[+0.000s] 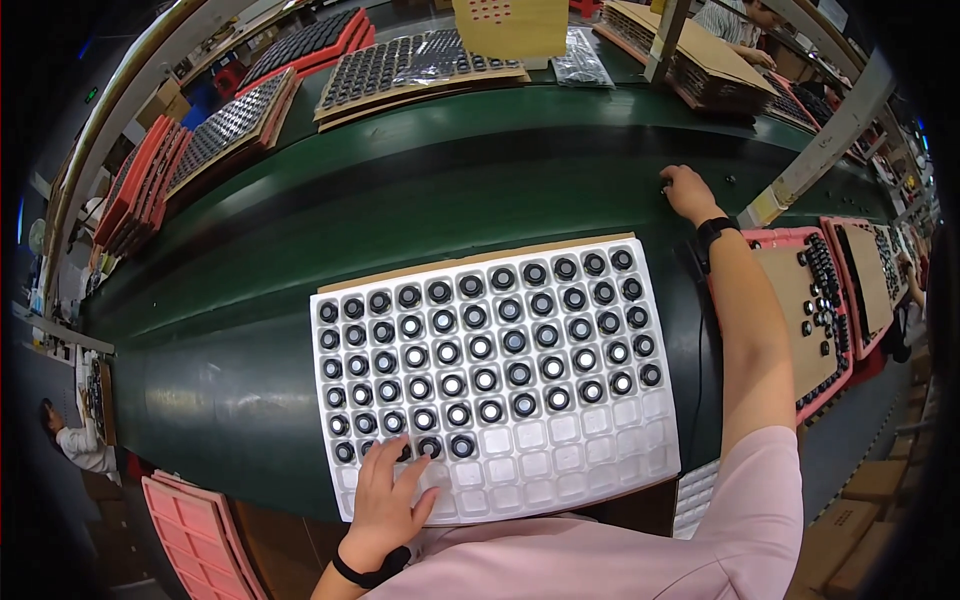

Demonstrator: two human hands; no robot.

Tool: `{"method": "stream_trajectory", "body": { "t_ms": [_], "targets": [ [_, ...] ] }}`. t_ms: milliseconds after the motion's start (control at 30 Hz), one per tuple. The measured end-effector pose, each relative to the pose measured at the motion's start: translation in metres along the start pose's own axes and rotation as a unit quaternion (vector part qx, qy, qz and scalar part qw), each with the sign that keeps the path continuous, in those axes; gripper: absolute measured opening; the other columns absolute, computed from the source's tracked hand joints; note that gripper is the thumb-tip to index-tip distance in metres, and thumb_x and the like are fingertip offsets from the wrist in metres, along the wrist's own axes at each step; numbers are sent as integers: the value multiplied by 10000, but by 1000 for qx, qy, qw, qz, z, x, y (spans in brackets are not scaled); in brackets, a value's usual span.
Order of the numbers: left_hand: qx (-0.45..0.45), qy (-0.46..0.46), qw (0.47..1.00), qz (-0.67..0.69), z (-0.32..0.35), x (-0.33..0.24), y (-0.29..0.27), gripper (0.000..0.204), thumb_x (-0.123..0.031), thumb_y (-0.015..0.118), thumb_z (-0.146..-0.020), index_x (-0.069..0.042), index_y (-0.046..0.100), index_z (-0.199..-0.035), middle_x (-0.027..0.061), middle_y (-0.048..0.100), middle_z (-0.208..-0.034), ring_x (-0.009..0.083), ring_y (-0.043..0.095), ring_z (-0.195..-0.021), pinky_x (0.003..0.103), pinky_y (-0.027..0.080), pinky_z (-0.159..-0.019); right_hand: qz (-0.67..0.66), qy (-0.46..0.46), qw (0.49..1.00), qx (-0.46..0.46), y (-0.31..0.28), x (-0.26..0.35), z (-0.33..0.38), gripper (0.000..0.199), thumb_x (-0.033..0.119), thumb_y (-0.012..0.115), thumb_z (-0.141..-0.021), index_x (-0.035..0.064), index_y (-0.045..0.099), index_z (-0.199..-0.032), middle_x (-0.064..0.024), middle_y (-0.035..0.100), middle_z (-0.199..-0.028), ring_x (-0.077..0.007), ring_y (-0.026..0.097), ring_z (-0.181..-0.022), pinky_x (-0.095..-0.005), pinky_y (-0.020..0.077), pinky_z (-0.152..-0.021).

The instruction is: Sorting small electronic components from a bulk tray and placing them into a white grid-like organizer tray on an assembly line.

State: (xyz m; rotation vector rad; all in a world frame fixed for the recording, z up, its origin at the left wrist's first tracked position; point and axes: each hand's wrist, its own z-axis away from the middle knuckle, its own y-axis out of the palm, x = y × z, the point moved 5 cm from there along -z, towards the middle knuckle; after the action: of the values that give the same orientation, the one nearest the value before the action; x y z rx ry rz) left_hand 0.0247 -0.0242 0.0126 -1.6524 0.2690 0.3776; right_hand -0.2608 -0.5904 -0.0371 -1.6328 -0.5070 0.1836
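A white plastic tray (570,458) of square pockets lies in front of me on a brown cardboard sheet (480,257). Small round black parts with silver-grey centres (515,341) fill its far rows and the left of a nearer row. Over the tray's near left corner is my left hand (385,505), fingers spread, their tips at several black parts in that row. My right hand (690,192) reaches far right over the green conveyor belt (430,190). Its fingers are closed on a small black part (665,184), mostly hidden by them.
More loose black parts (730,180) lie on the belt near a slanted metal post (830,140). Pink trays (845,340) with parts stand at right. Filled trays (400,75) and a yellow sheet (510,28) line the far side. Pink trays (195,530) lean at lower left. Other people work at the edges.
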Motion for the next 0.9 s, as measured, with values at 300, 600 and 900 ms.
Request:
{"method": "stream_trajectory", "body": {
  "t_ms": [300, 600, 900],
  "targets": [
    [-57, 3, 996, 66, -7, -2, -21, 372, -93, 733, -736, -50, 649, -1096, 206, 499, -1332, 405, 494, -1189, 484, 410, -982, -126, 19, 991, 32, -4, 16, 19, 384, 18, 668, -820, 34, 604, -1198, -126, 663, -1095, -250, 634, -1030, -340, 497, -903],
    [-110, 68, 965, 228, -24, -10, -33, 339, -55, 744, -729, -34, 674, -1060, 192, 584, -1251, 366, 567, -1065, 441, 452, -912, -676, -9, 683, 277, -57, 189, 236, 391, 57, 676, -868, -14, 569, -1237, -119, 646, -1145, -203, 647, -1000, -330, 539, -872],
    [-216, 183, 922, 264, -51, -56, -27, 421, -67, 785, -700, -30, 645, -1095, 158, 628, -1165, 343, 621, -977, 453, 473, -897, -870, 57, 345, 347, -34, 301, 346, 363, 156, 561, -974, -21, 528, -1289, -157, 631, -1175, -277, 635, -1061, -401, 518, -924]
  ]
}}
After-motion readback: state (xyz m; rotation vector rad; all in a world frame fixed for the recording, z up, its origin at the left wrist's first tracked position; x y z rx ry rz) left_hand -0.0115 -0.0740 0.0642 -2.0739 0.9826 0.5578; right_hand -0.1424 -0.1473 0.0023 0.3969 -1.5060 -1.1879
